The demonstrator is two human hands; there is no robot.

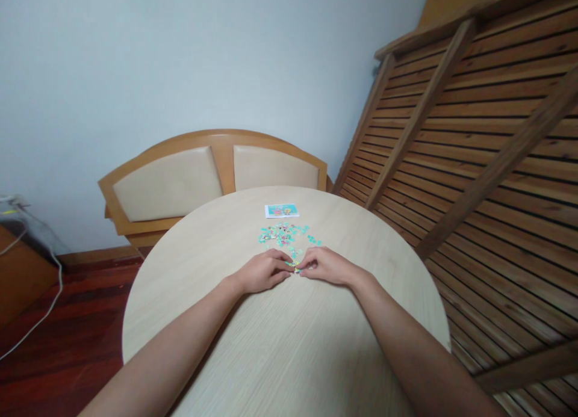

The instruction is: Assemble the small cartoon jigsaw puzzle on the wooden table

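My left hand [266, 270] and my right hand [326, 265] rest on the table with their fingertips almost meeting. Between them lies a small cluster of joined jigsaw puzzle pieces [295, 266], yellow and teal, partly covered by my fingers. The fingers of both hands are pinched together at the edges of this cluster. Just beyond, a scattered pile of loose puzzle pieces [279, 233] spreads out, mostly teal with some pink and white. Behind the pile lies a picture card [282, 210] with cartoon figures on a turquoise ground.
The round pale wooden table [194, 272] fills the middle. A headboard with cream panels [169, 179] stands behind it against the wall. Wooden slatted boards [474, 146] lean at the right. On the left, a white cable [58, 284] hangs down over the dark red floor [85, 321].
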